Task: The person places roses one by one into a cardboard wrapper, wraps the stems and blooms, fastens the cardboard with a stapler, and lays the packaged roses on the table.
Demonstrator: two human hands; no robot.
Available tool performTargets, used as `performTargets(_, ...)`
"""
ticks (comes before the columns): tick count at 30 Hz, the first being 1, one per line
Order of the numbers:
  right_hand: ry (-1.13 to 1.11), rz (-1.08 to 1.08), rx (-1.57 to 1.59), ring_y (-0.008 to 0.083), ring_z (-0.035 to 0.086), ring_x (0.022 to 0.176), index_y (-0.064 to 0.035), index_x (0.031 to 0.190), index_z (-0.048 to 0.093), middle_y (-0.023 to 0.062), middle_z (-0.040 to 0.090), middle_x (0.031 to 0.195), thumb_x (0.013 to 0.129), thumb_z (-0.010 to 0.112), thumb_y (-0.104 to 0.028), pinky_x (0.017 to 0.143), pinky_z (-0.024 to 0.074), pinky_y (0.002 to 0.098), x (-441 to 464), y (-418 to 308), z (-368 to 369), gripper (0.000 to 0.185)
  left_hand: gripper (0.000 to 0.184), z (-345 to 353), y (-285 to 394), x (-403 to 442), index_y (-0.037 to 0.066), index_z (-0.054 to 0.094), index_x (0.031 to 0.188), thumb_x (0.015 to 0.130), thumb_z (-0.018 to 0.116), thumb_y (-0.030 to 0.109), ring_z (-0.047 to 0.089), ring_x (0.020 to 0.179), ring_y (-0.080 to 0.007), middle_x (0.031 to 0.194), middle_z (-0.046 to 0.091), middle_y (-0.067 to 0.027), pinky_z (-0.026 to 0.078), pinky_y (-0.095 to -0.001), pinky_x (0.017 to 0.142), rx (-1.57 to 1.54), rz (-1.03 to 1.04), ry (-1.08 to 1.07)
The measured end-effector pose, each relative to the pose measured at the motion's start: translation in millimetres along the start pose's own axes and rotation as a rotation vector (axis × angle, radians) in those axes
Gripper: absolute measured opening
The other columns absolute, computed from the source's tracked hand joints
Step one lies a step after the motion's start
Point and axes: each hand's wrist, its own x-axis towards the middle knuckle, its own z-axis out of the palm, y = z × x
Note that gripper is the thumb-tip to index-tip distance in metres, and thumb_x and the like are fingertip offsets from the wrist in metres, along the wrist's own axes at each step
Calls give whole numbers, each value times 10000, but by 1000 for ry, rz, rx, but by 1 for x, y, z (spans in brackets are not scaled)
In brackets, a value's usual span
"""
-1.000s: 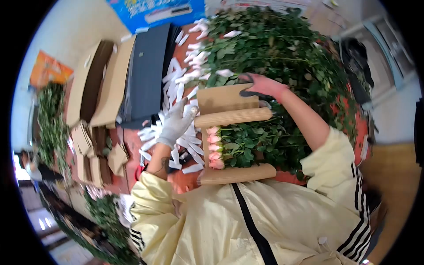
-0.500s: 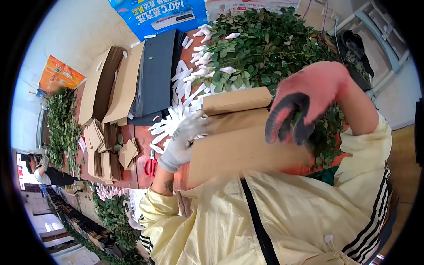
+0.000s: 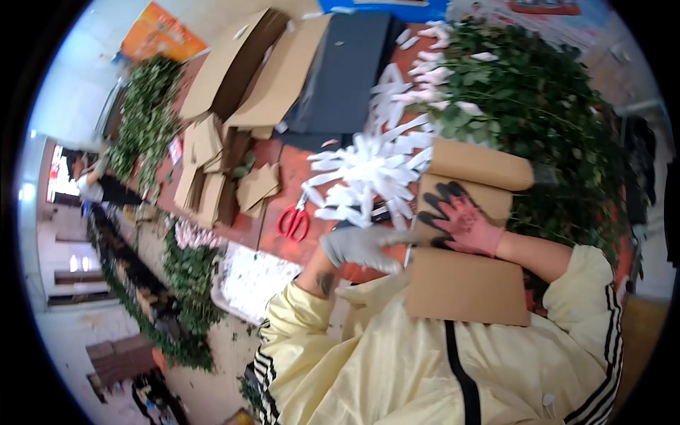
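Observation:
My right hand (image 3: 464, 223), in a pink glove with dark fingertips, lies spread on the brown cardboard wrap (image 3: 467, 287). The wrap's near flap hangs over the table edge against my jacket, and its far part (image 3: 482, 163) is folded over. Just left of the cardboard is my left hand (image 3: 365, 248), in a pale grey glove, fingers stretched and holding nothing. Beyond it lie many white strips (image 3: 368, 170). No pink rose heads show in the wrap; the cardboard hides them.
Red scissors (image 3: 293, 221) lie left of the strips. Cardboard stacks (image 3: 234, 64) and a dark sheet (image 3: 347, 71) stand farther back. Leafy stems (image 3: 524, 85) with white-sleeved heads cover the right side. At the far left, another person (image 3: 99, 185) is beside greenery (image 3: 149, 113).
The near cardboard flap has come over the roses, which are now covered. My right hand has gone down flat onto the cardboard. My left hand has come off it. The view has swung left.

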Motion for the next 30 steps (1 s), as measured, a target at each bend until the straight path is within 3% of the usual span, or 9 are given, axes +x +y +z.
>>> performTargets(3,-44,57,80,411,144,1363,-198,1336,450,174,236,1471,771,566,-469,1109,71,547,-1,-5,0,637,435,-51,3,-37,26,567,1168,762,681,133,565,1078,-221,1105,616,-138,458,-336,902,-300,-159,612)
performTargets(4,-42,48,92,411,144,1363,-198,1336,450,174,236,1471,771,566,-469,1109,71,547,1,-7,1,637,449,-82,-52,-66,48,593,1126,694,701,107,590,1009,-259,1049,623,-153,471,-346,877,476,-209,920)
performTargets(5,-149,77,103,409,152,1361,-198,1333,455,174,239,1469,764,575,-465,1108,75,549,1,-7,0,640,562,-106,-31,-79,25,536,1197,682,712,165,546,1049,-309,1139,573,-166,436,-340,915,901,-635,863)
performTargets(6,-252,108,106,407,160,1359,-199,1330,459,174,242,1468,758,584,-462,1106,80,552,2,-4,-1,642,699,-131,-89,-117,43,506,1235,617,748,262,490,1125,-378,1220,526,-193,412,-379,961,1255,-532,1051)
performTargets(10,-121,63,146,407,159,1357,-200,1314,471,172,241,1466,747,598,-458,1098,87,566,-3,0,11,636,1052,-170,-112,-153,131,265,1424,527,781,321,367,1278,-337,1324,473,-106,273,-473,1057,1163,-1108,705)
performTargets(17,-241,86,106,439,200,1334,-216,1297,482,193,348,1391,798,540,-515,1081,115,573,-3,-2,3,584,1102,-180,-88,-155,143,262,1431,516,818,402,403,1250,-274,1267,507,-96,219,-485,1077,1247,-1063,506)
performTargets(20,32,3,65,439,191,1337,-213,1309,469,195,337,1399,810,523,-518,1085,101,571,-7,0,6,587,1122,-180,-76,-158,129,266,1429,501,823,423,417,1235,-271,1248,518,-98,215,-478,1082,1282,-1016,549)
performTargets(22,-176,85,181,456,166,1330,-205,1293,486,207,277,1426,809,509,-530,1087,56,580,-6,0,12,583,1150,-183,-70,-164,112,272,1426,473,834,429,434,1219,-266,1225,532,-98,214,-462,1084,1296,-969,594)
performTargets(30,-216,85,49,432,206,1329,-189,1293,477,179,340,1400,829,482,-544,1084,98,568,-7,-4,15,584,1222,-189,-54,-161,92,161,1456,482,839,383,541,1070,-325,1166,542,-177,412,-400,932,1084,-874,689)
